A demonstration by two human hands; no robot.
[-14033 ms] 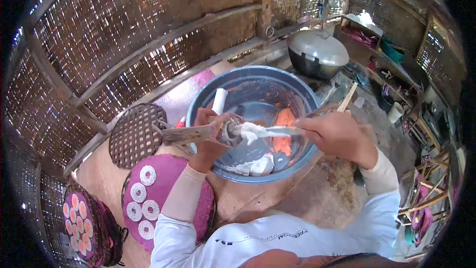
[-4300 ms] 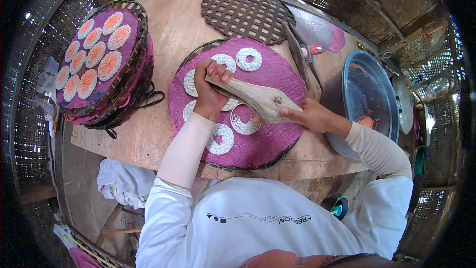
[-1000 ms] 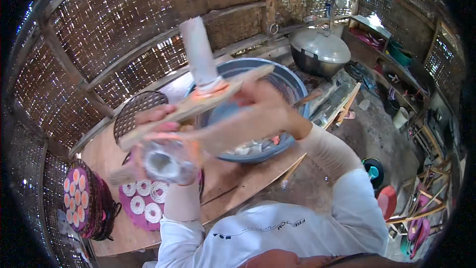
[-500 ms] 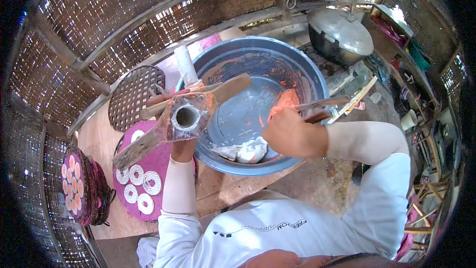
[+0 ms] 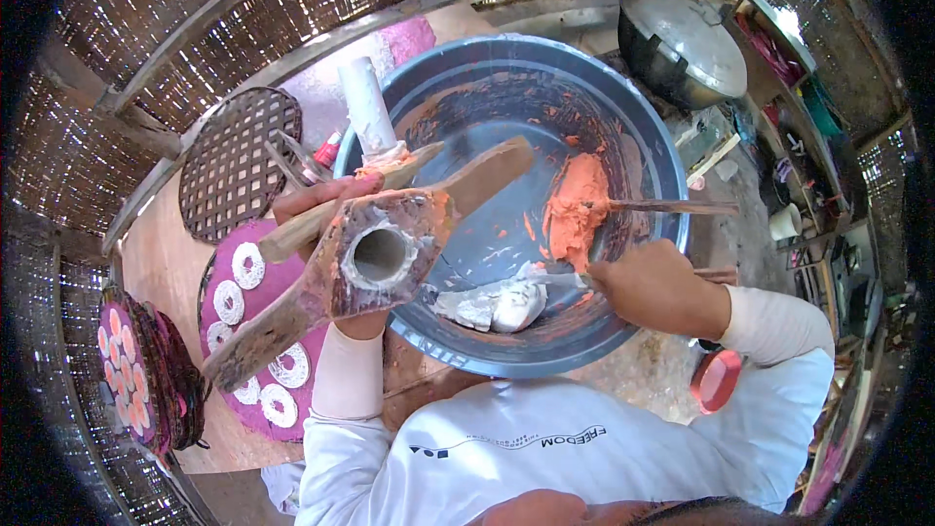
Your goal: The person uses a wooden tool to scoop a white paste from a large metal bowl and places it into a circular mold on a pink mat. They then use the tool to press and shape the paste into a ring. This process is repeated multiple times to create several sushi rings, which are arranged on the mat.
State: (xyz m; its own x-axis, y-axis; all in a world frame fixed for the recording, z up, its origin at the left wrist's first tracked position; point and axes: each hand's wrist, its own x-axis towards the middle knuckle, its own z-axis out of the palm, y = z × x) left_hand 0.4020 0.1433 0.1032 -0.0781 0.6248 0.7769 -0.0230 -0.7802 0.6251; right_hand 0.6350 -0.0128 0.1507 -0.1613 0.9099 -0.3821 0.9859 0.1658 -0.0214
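My left hand (image 5: 310, 205) is wrapped round wooden pieces above the tub's left side. One is a wooden press body (image 5: 282, 317) with a round hollow tube facing up; behind it is a wooden bar with a white cylinder (image 5: 366, 109) smeared with orange. In my right hand (image 5: 648, 284) is a spatula with a wooden handle, its flat blade (image 5: 557, 280) against a lump of white dough (image 5: 506, 304) low in the blue tub (image 5: 467, 362). Orange dough (image 5: 577, 197) lies at the tub's right, with a wooden-handled tool (image 5: 677, 206) resting in it.
White dough rings (image 5: 280, 407) lie on a purple round mat at the left. Beside it are a stack of trays with orange-centred pieces (image 5: 125, 370) and a woven lattice tray (image 5: 239, 161). A lidded pot (image 5: 682, 49) stands far right; a red container (image 5: 716, 380) is near my right elbow.
My right hand has moved right and nearer, away from the orange dough, and the spatula blade now meets the white dough. The left hand still holds the press pieces. The view has shifted a little.
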